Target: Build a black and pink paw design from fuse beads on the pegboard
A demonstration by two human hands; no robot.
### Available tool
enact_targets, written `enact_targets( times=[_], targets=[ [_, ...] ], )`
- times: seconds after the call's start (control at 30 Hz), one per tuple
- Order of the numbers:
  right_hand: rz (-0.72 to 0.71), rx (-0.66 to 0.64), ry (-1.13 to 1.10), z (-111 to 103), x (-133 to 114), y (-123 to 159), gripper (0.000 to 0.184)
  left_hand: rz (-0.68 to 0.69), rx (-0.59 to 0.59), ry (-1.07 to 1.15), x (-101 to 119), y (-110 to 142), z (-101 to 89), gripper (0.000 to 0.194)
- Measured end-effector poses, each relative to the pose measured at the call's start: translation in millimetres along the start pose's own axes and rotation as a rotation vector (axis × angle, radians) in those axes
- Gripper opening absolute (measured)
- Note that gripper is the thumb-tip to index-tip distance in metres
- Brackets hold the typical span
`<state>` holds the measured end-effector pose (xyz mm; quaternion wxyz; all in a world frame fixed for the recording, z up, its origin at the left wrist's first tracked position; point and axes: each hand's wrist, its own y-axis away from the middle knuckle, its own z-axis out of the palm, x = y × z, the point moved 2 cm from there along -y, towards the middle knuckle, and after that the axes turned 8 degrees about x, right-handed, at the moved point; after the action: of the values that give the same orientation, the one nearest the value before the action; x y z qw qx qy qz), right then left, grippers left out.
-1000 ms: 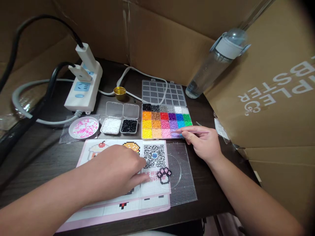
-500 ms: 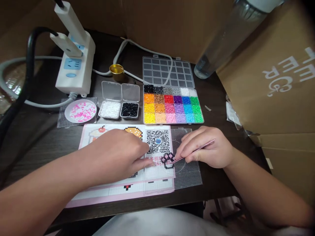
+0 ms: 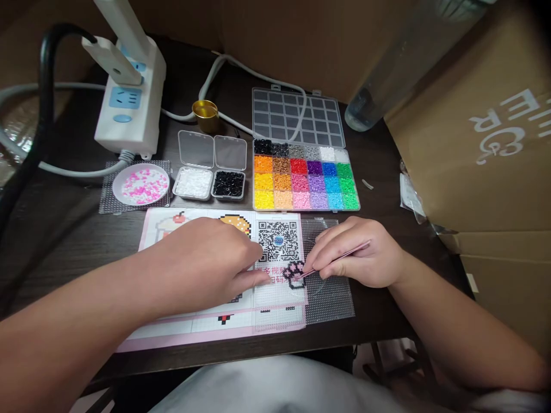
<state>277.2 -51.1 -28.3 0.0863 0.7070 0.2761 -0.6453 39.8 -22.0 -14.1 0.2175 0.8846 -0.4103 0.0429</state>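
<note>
My right hand [image 3: 359, 252] is closed around slim pink tweezers [image 3: 344, 254]. Their tips reach the small paw-shaped outline of black and pink beads [image 3: 296, 268]; whether a bead sits between them is too small to tell. This bead shape lies on a clear pegboard [image 3: 327, 304] that partly overlaps the printed pattern sheet [image 3: 172, 330]. My left hand [image 3: 215, 264] lies over the sheet, covering part of its pictures. Its thumb rests at the pegboard's left part, apart from the forefinger, with nothing visible between them; the other fingers are curled and mostly hidden.
Beyond the sheet stand a multicolour bead box [image 3: 305, 207], small boxes of white beads [image 3: 193, 182] and black beads [image 3: 228, 184], and a dish [image 3: 118, 198] of pink and white beads. A power strip [image 3: 129, 129], gold cup [image 3: 205, 117], bottle [image 3: 365, 109] and cardboard [image 3: 495, 212] surround them.
The whole view has shifted slightly, with the table things sitting a little higher in the picture. Both hands keep nearly the same pose, and the tweezers stay at the bead paw.
</note>
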Motion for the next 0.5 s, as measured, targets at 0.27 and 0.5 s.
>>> enact_targets(
  times=[0.27, 0.5],
  targets=[
    [-0.007, 0.001, 0.013, 0.4, 0.5, 0.1, 0.011, 0.013, 0.032, 0.005, -1.0, -0.9, 1.4, 0.045],
    [0.000, -0.009, 0.022, 0.5, 0.2, -0.5, 0.012, 0.018, 0.029, -0.016, 0.1, -1.0, -0.1, 0.047]
  ],
)
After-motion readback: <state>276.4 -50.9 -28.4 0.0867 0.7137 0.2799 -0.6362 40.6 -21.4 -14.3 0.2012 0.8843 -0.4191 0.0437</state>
